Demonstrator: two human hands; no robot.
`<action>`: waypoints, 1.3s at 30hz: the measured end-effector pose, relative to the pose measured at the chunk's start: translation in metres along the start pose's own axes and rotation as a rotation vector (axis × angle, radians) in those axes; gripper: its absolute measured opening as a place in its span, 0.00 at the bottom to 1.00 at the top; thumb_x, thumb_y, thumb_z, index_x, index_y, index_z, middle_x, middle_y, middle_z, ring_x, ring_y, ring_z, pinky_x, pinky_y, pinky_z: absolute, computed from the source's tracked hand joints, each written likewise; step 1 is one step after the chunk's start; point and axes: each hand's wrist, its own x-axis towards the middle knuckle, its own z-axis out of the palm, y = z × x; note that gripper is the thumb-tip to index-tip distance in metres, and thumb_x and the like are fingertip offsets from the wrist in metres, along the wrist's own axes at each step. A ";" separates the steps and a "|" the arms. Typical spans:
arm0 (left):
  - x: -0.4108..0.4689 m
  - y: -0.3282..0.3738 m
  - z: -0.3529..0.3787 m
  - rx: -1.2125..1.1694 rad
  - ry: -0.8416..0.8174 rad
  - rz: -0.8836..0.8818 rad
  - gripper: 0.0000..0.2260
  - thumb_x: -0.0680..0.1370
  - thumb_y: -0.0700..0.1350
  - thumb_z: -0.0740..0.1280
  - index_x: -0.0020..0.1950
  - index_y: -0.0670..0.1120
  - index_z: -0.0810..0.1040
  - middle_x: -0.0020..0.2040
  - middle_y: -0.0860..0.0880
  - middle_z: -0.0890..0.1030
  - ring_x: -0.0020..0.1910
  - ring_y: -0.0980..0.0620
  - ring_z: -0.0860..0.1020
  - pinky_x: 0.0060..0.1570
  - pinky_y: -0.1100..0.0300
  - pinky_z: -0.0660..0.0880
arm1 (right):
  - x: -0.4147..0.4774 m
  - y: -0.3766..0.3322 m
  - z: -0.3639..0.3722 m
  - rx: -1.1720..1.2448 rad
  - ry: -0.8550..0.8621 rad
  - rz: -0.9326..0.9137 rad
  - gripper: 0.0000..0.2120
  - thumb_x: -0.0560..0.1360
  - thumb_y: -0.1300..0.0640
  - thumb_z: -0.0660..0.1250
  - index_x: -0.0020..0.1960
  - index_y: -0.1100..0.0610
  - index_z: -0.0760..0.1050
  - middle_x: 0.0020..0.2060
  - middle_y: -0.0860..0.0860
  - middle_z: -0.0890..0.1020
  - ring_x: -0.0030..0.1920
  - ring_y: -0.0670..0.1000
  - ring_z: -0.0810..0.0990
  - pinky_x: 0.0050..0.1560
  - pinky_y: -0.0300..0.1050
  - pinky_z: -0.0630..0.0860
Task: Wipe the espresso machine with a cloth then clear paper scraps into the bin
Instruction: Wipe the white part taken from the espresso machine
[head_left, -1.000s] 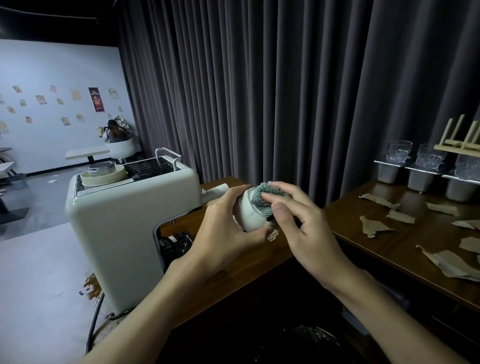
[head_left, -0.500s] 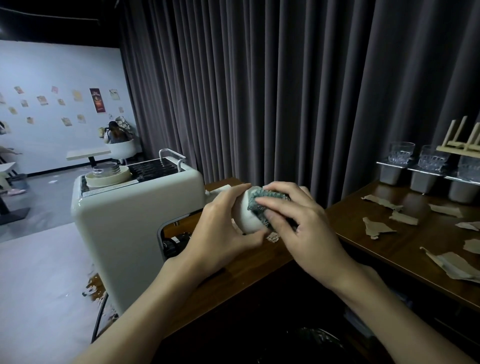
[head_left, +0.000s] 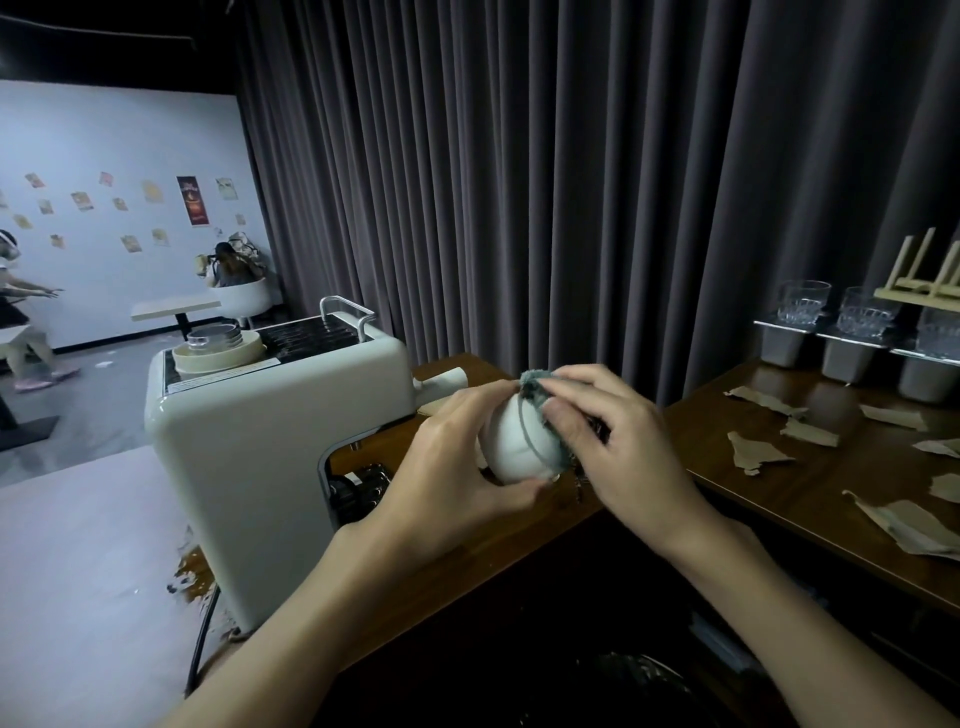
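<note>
My left hand (head_left: 457, 467) wraps its fingers round the white rounded piece (head_left: 511, 457); my right hand (head_left: 623, 452) pinches the cloth (head_left: 532, 385) onto it. I'd rub firmly, turning the piece beneath the fingers.

1. Upper left of the frame, on the pale wall (head_left: 130, 130): a dark red poster (head_left: 192, 200) with light lettering around an orange emblem; too small to read.
2. Same wall, on either side of it: small cards (head_left: 82, 200), printed but blurred; no word legible.
3. Left of centre, on the top plate of the espresso machine (head_left: 270, 447): a white label strip (head_left: 205, 384) bearing lines of fine print; illegible.
4. Elsewhere: no text, brand or number can be read.
</note>
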 end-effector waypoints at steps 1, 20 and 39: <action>0.000 0.000 0.000 -0.001 0.011 -0.006 0.35 0.67 0.55 0.80 0.71 0.51 0.72 0.64 0.57 0.78 0.63 0.59 0.76 0.62 0.59 0.75 | 0.001 0.002 -0.001 0.044 0.015 0.045 0.13 0.80 0.58 0.64 0.62 0.59 0.79 0.56 0.47 0.79 0.59 0.42 0.76 0.57 0.30 0.70; 0.006 -0.001 0.000 -0.109 0.056 -0.119 0.36 0.67 0.45 0.80 0.73 0.49 0.72 0.63 0.57 0.78 0.64 0.60 0.76 0.61 0.63 0.76 | -0.017 -0.003 0.010 -0.037 0.043 -0.098 0.14 0.78 0.58 0.66 0.63 0.56 0.79 0.61 0.47 0.76 0.64 0.46 0.73 0.62 0.36 0.71; 0.008 0.004 -0.008 -0.062 -0.106 -0.115 0.38 0.64 0.53 0.82 0.66 0.58 0.64 0.64 0.59 0.75 0.64 0.65 0.74 0.59 0.73 0.72 | -0.003 -0.002 -0.004 -0.017 -0.109 -0.031 0.16 0.79 0.49 0.64 0.65 0.51 0.78 0.61 0.44 0.74 0.64 0.43 0.71 0.62 0.32 0.69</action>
